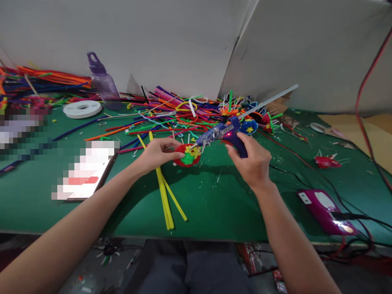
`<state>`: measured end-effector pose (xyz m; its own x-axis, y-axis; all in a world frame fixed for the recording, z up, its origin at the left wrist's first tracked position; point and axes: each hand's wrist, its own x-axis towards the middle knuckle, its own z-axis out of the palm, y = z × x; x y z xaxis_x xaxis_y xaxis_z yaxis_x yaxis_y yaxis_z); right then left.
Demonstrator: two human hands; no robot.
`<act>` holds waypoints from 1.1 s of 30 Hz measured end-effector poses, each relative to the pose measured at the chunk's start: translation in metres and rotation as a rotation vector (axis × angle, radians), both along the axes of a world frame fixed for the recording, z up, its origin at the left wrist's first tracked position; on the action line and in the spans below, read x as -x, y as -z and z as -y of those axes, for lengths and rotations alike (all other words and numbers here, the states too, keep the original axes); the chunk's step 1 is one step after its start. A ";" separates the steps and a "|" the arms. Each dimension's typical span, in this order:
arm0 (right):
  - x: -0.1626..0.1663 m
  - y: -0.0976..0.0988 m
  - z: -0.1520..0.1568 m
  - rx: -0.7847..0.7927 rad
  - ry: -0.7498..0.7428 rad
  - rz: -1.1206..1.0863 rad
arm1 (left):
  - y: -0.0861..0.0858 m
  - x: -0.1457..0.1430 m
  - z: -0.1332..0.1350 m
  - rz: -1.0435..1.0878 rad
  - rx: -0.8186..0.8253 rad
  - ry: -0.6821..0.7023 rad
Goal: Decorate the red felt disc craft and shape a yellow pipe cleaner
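My right hand (252,160) grips a blue hot glue gun (221,134) by its handle; a red light glows on its body and a white glue stick juts out behind it. Its nozzle points down-left at a small red round craft piece (187,155) with yellow and green fuzzy bits on top. My left hand (157,153) pinches that piece by its left edge, just above the green table (214,204). A few yellow pipe cleaners (163,196) lie under my left hand.
A heap of coloured pipe cleaners (183,110) fills the back of the table. Behind it stand a purple bottle (104,83) and a white tape reel (82,109). A magenta device (324,210) with black cables lies right. A finished red piece (327,162) sits far right.
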<state>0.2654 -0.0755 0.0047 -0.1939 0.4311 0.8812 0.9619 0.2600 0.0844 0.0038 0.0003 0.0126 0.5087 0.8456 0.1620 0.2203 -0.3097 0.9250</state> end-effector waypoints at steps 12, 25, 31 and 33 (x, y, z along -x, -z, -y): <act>-0.001 -0.003 0.003 -0.015 0.076 -0.020 | -0.002 0.000 0.001 -0.017 -0.017 0.001; 0.007 -0.007 0.002 -0.126 0.046 -0.125 | -0.004 0.001 0.002 0.011 0.025 -0.014; 0.002 -0.003 0.003 -0.082 0.091 -0.040 | 0.000 0.002 -0.002 0.091 0.068 -0.034; 0.001 -0.002 0.003 -0.081 0.079 -0.018 | 0.001 0.001 -0.002 0.123 0.093 -0.044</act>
<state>0.2644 -0.0781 0.0067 -0.1465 0.3716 0.9167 0.9806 0.1767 0.0851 0.0026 0.0021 0.0120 0.4521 0.8807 0.1412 0.1148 -0.2144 0.9700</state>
